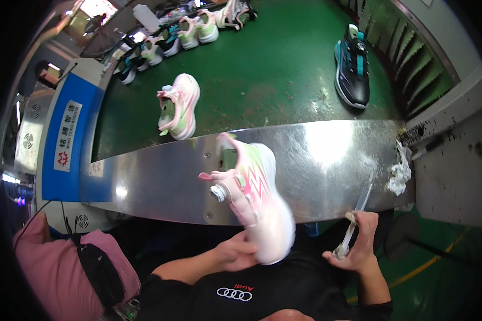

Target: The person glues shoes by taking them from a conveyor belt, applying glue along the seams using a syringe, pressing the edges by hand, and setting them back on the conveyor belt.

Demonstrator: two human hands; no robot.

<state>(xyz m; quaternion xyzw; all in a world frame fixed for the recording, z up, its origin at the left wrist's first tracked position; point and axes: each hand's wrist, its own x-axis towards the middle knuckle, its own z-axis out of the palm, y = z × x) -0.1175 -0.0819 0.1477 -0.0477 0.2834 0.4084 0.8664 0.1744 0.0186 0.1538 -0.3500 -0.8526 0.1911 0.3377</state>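
My left hand (240,251) grips the toe end of a pink, white and green sneaker (254,192) with a round dial closure, holding it over the front edge of a shiny metal plate (326,160). My right hand (359,243) is closed around a thin brush-like tool (353,222) with a pale handle, a short way to the right of the sneaker and not touching it.
Behind the plate runs a green conveyor belt (268,69) carrying another pink and green sneaker (178,105), a black and teal sneaker (352,65), and a row of several sneakers (171,37) at the far left. A crumpled white rag (399,174) lies at the plate's right end.
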